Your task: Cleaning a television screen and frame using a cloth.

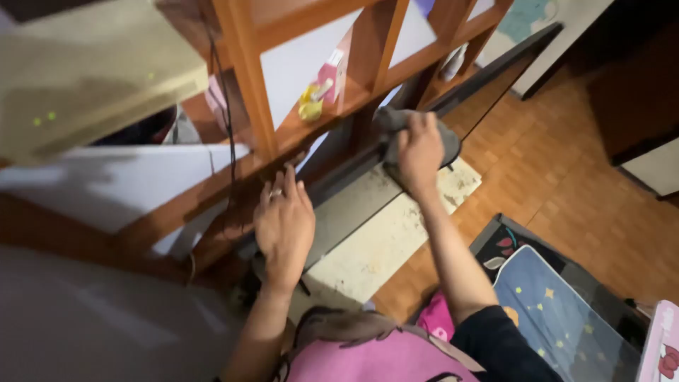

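Left hand point(284, 225) is lying flat and spread, fingers released, palm down against the lower rail of a wooden shelf unit point(244, 85); a ring is showing on one finger, and the hand is grasping nothing. Right hand point(419, 150) is pressing down on a grey cloth point(391, 122), fingers curled over it, bunching it against the top edge of a dark flat panel point(488, 71) that is leaning along the front of the shelf unit. Going left to right through the compartments: at far left, a pale block point(85, 71) is filling the upper corner, blurred and close to the camera; a thin black cable point(228, 120) is hanging down the front of the wooden upright; the next open compartment is holding a small yellow object point(310, 107) and, just beside it, a pink box point(332, 71) standing upright on the shelf board; the compartment further right is holding something pale, too blurred to identify. Below the hands, a light, stained mat point(382, 240) is lying on the floor, partly under the panel. The floor point(566, 177) is wooden parquet in a reddish-brown tone. At lower right, a blue padded item with small star shapes point(559, 311) is resting near the person's dark sleeve point(495, 346).
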